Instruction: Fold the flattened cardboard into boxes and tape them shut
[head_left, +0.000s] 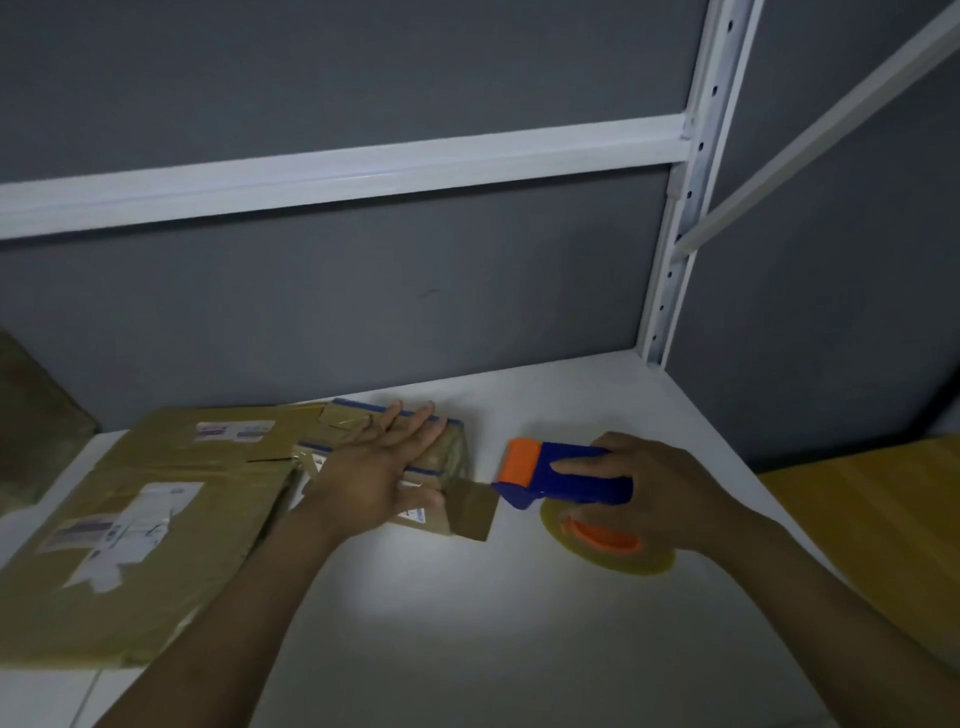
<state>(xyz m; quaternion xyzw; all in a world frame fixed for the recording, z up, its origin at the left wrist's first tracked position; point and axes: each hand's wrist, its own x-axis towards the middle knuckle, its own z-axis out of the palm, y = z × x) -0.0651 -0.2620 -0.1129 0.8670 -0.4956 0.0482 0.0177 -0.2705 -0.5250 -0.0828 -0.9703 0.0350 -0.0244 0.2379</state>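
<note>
Free tabletop (467, 623) nearside; wall (363, 312) behind box (448, 457)

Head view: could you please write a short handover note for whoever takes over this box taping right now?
Left grip: flat, fingers straight, pressing on the small box on the white table.
Right grip: holds the tape dispenser just right of the box; an uncut tape strip runs from the box to it.
Flattened cardboard lies left of the box.
Done: small box folded, tape on it.
Left: cut and smooth the strip, then fold and tape the flattened cardboard.
</note>
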